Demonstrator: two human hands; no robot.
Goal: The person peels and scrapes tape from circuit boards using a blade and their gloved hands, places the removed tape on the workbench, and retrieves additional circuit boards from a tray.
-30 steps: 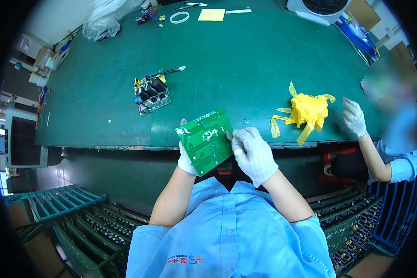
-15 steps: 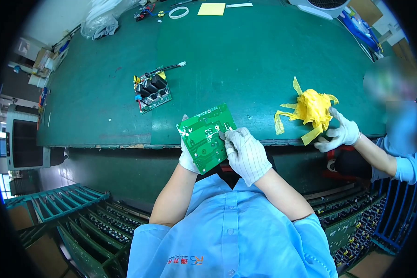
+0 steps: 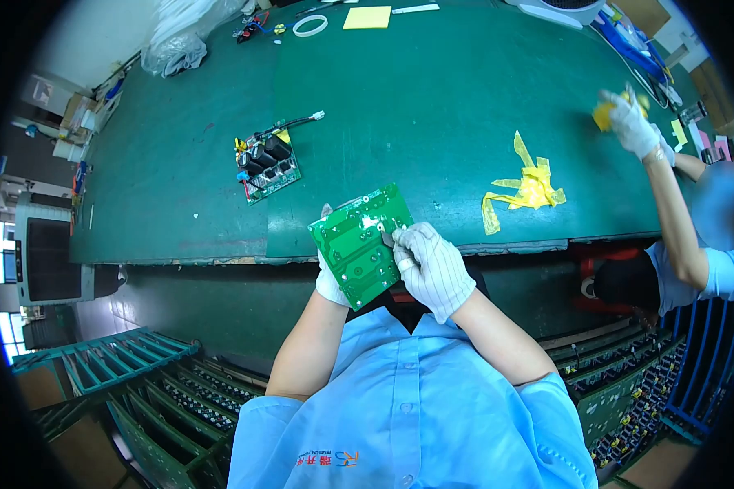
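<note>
A green circuit board [image 3: 357,253], solder side toward me, is tilted in front of my chest. My left hand [image 3: 331,284], in a white glove, grips the board by its left edge, with most fingers hidden behind it. In a striped white glove, my right hand [image 3: 434,270] is closed at the board's right edge. From its fingers a small dark grey tool tip [image 3: 388,239] points onto the board's surface; the rest of that tool is hidden. Another circuit board [image 3: 271,165] with black capacitors and a cable lies on the table beyond my hands.
Yellow tape strips [image 3: 533,189] lie right on the green table [image 3: 400,98]. At the right, a co-worker's gloved hand [image 3: 633,126] holds something yellow. A yellow pad [image 3: 367,17] and white ring [image 3: 310,26] lie at the back. Racks of boards [image 3: 628,391] stand beside me.
The co-worker's hand has lifted much of the yellow tape bundle away to the far right, leaving a smaller piece. My hands and the board have barely moved.
</note>
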